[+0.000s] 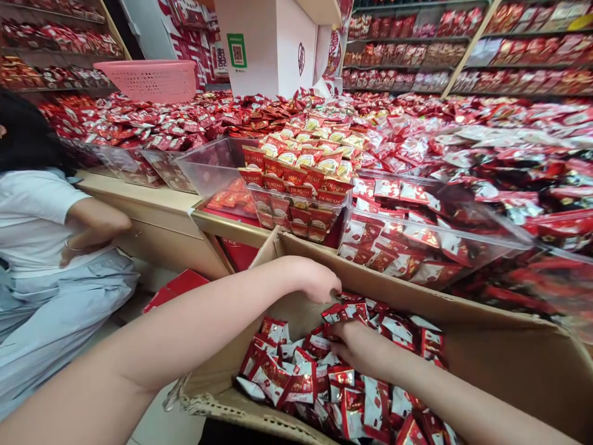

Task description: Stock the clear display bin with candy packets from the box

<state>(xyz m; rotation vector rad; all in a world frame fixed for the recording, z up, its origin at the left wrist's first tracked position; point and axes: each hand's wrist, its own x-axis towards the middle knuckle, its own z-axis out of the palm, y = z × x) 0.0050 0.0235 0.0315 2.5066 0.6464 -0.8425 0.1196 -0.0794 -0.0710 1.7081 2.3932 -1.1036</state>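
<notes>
Fingers (343, 339) amid packets (303, 378), inside carton walls (491, 346)

Bare hands (319, 279), bare forearms (185, 330) — black clothing (236, 434) (a sliver).

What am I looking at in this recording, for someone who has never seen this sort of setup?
There is no machine here, only a person's bare hands. The single picture comes from a camera on their head, facing forward and down. The left hand and right hand reach into an open cardboard box holding many red-and-white packets. Both are at the packets, but their fingertips are partly hidden, so I can't tell whether either grips one. Beyond the box stand clear bins of packets, including red ones marked DURIAN. Farther back is a pink basket. Another person is at the left.
</notes>
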